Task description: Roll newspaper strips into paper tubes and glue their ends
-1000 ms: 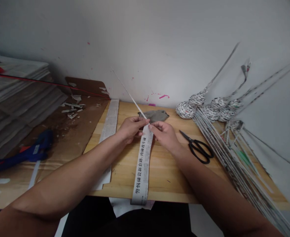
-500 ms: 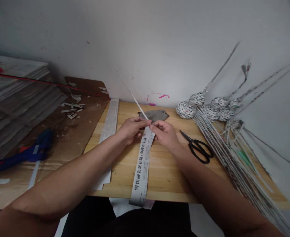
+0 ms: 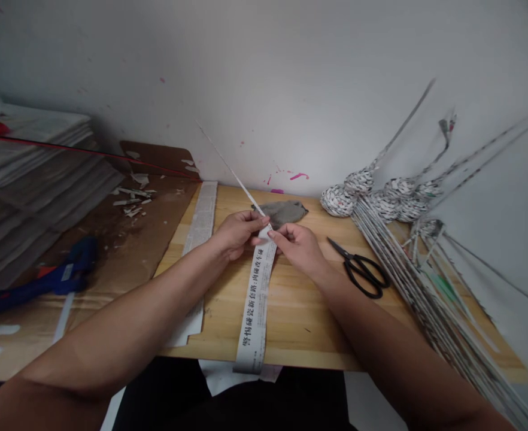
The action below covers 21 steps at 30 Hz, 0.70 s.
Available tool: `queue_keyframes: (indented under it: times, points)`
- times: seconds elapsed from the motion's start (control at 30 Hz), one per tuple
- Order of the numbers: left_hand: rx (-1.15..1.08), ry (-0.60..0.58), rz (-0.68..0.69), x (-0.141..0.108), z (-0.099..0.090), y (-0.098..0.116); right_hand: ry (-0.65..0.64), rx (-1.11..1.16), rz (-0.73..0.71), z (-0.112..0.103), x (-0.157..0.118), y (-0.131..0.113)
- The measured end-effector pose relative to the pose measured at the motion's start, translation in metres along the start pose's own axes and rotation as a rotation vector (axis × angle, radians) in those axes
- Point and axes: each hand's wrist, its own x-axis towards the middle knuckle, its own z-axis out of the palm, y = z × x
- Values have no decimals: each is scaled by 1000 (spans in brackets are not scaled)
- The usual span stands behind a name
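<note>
Between my two hands is a newspaper strip (image 3: 255,299), flat and printed in its lower part and hanging over the table's front edge. Its upper part is rolled into a thin paper tube (image 3: 232,172) that points up and left toward the wall. My left hand (image 3: 242,233) pinches the tube at its base between thumb and fingers. Just to the right, my right hand (image 3: 296,242) is closed on the strip's edge where the flat paper turns into the roll. Behind the hands lies a grey cloth (image 3: 285,211).
Black scissors (image 3: 360,269) lie right of my hands, beside a bundle of rolled paper sticks (image 3: 407,287). Woven paper gourd shapes (image 3: 338,200) stand at the back right. More newspaper strips (image 3: 201,215), a blue glue gun (image 3: 69,272) and stacked paper (image 3: 35,161) are on the left.
The rolled tube has tilted further left, its tip moving left. Both hands have shifted slightly left, and the flat strip's upper end has moved left with them.
</note>
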Motion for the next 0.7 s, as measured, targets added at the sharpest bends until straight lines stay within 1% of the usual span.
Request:
queue_keyframes:
  times: [0.13, 0.2, 0.27, 0.33, 0.43, 0.5, 0.6, 0.7]
  points:
    - [-6, 10, -49, -2, 1, 1, -7, -158, -24, -5, -1, 0]
    - [-18, 25, -71, -3, 2, 3, -51, -216, -25, -11, 0, -2]
    - [-36, 28, -70, -4, 2, 5, -97, -203, 9, -18, 2, -5]
    - [-33, -3, -72, -5, 1, 6, -98, -108, 68, -25, 6, -7]
    - [25, -107, -113, -8, 1, 6, -64, 83, 136, -31, 12, -9]
    - [72, -188, -142, -11, 2, 5, -117, 203, 155, -32, 12, -10]
    - [120, -317, -170, -17, 5, 4, -254, 375, 180, -29, 9, -11]
    - [152, -383, -175, -19, 7, 3, -309, 463, 183, -28, 5, -13]
